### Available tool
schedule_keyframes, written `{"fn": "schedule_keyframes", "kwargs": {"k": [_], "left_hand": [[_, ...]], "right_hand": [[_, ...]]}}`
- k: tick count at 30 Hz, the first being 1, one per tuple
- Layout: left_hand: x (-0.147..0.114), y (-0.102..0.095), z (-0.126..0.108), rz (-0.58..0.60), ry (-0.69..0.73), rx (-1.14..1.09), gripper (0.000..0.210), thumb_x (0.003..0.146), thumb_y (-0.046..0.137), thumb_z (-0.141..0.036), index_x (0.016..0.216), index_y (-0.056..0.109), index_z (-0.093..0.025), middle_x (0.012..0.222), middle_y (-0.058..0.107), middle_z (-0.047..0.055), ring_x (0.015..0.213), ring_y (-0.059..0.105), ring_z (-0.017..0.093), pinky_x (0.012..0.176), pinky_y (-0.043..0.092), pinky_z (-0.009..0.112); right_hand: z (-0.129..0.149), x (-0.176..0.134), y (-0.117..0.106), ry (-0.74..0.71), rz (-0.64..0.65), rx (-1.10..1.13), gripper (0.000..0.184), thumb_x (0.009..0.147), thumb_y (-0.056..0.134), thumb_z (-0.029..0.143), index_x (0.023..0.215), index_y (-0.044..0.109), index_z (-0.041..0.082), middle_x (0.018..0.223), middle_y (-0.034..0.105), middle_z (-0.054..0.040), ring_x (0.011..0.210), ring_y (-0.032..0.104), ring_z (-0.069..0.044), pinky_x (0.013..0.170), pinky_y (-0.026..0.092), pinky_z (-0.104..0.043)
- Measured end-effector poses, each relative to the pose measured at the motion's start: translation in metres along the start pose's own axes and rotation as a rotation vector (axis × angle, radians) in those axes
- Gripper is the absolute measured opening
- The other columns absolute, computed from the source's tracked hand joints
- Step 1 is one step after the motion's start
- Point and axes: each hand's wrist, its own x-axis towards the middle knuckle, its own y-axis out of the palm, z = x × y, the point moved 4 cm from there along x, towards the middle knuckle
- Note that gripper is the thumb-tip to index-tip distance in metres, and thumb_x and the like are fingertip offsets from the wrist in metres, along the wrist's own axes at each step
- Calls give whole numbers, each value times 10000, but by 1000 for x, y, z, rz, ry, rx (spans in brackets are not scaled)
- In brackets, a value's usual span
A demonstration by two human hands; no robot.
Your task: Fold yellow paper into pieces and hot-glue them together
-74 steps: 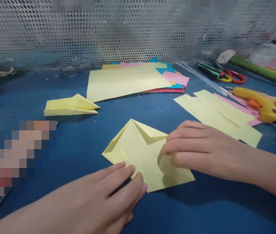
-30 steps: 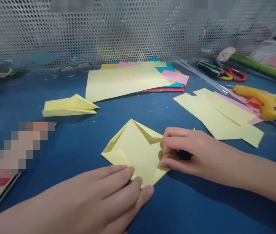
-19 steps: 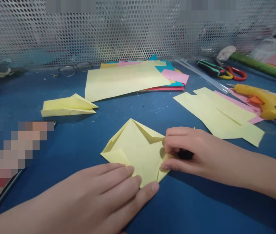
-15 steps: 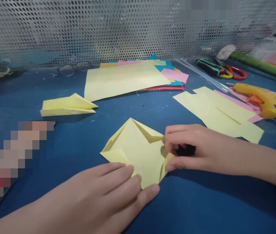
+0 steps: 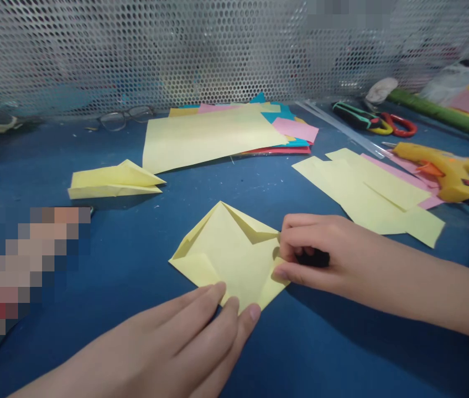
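A yellow sheet of paper (image 5: pixel 238 260) lies on the blue table, its corners folded inward so that it makes a diamond-like shape. Along its lower edge rest the fingertips of my left hand (image 5: pixel 193 337), fingers stretched out and the hand open, holding the sheet down. At the sheet's right corner my right hand (image 5: pixel 317 249) is closed in a pinch, thumb on the folded flap and fingers curled behind. That corner is partly hidden by the fingers. A folded yellow paper piece (image 5: pixel 114 181) with pointed ends lies apart at the left.
Behind are a large pale yellow sheet (image 5: pixel 201 141) over coloured papers and glasses (image 5: pixel 124 117). On the right lie cut paper pieces (image 5: pixel 367 193), a yellow glue gun (image 5: pixel 437 168), scissors (image 5: pixel 400 125) and a green roll (image 5: pixel 437 113). A pixelated area covers something at left.
My right thumb has moved left over the right flap, which now lies flatter on the sheet. My left hand has slid slightly down and back, its fingers a little more apart.
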Motion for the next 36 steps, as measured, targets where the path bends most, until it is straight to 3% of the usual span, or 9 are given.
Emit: {"fn": "schedule_keyframes", "kwargs": {"k": [2,8,14,19,22,26,36], "left_hand": [[0,1,-1,10,28,7,445,878,550,-211,1320,588,-178,1342,630,-19,1256,480,203,1202,224,289],[2,3,0,44,27,33,416,894,575,-189,1309,590,-214,1263,667,-65,1215,508,201,1131,334,274],[8,4,1,-4,28,42,340,933,556,-200,1266,618,-220,1230,665,-83,1139,526,188,1041,399,272],[14,3,-1,-21,14,-18,440,993,450,-435,1280,625,-151,1261,651,-10,1038,549,202,926,468,300],[16,0,-1,-30,-2,-45,497,1009,402,-427,1332,579,-94,1183,678,20,1010,559,208,907,469,313],[17,0,-1,-31,-29,-51,485,1039,390,-468,1309,591,-120,1069,704,-22,993,559,198,882,450,306],[16,2,-3,-85,-35,-10,458,1070,309,-429,1247,625,-147,1079,711,-40,1023,549,194,918,413,302]], "right_hand": [[1,0,0,6,-12,4,308,936,611,356,678,560,195,764,536,31,602,495,-82,536,383,-219],[4,1,-1,85,-61,23,325,891,668,326,621,549,190,703,515,41,537,468,-73,491,376,-213],[7,-3,2,139,-174,-53,338,848,725,282,577,546,188,653,500,50,476,448,-66,469,359,-232],[6,-4,4,147,-217,-91,327,837,745,288,578,570,192,646,525,41,479,466,-78,465,360,-238],[5,-5,6,164,-212,-107,310,847,738,322,601,595,199,657,542,36,478,450,-83,463,352,-243],[4,-6,7,175,-208,-132,322,852,733,345,599,597,199,652,549,25,501,460,-97,462,352,-244],[7,-3,9,177,-200,-185,377,853,737,263,587,480,190,667,467,36,539,429,-98,501,360,-241]]}}
